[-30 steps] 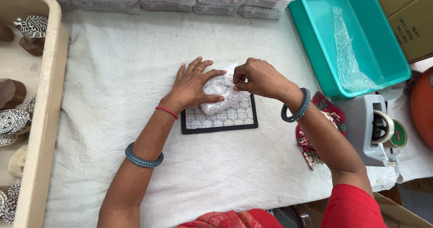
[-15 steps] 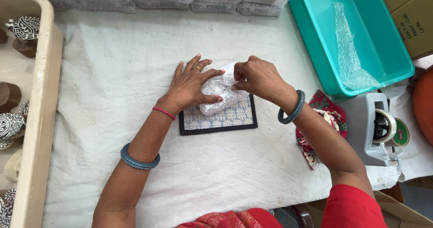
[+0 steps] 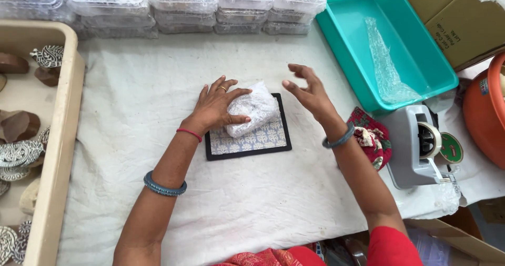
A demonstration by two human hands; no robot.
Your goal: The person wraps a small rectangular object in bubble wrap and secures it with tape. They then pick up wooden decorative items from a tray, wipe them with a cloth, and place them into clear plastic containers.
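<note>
**Left hand pins a wrapped bundle on a patterned board, right hand lifted open**

A white cloth [image 3: 158, 87] covers the whole table, creased and rumpled across its width. Along the far edge stands a row of stacked clear plastic boxes [image 3: 184, 3], their lids showing pale patterned contents. At the left side sits a long beige tray [image 3: 58, 155] holding carved wooden blocks [image 3: 18, 153], some with silvery patterned faces. To the upper right lies a teal plastic tub [image 3: 363, 13] with a strip of bubble wrap [image 3: 386, 66] inside it, and beyond that a brown cardboard box [image 3: 463, 19]. An orange bowl [image 3: 486, 119] shows at the right edge. Just below the tub stands a grey tape dispenser [image 3: 415, 150] with a roll of tape fitted in it, and beside it, under the right forearm, a small red floral cloth [image 3: 371, 134].

Near the middle of the table lies a flat board [image 3: 258, 140] with a black border and a pale blue-and-white pattern. On its upper part rests a bundle [image 3: 252, 108] wrapped in clear bubble wrap; what is inside cannot be made out.

The left hand [image 3: 215, 108] lies on the left side of the bundle, fingers spread and thumb along its lower edge, pressing it down against the board. The right hand [image 3: 310, 90] hovers just to the right of the bundle, fingers apart and loosely curled, holding nothing and clear of the wrap. Both wrists carry teal bangles, and the left also a thin red thread.
</note>
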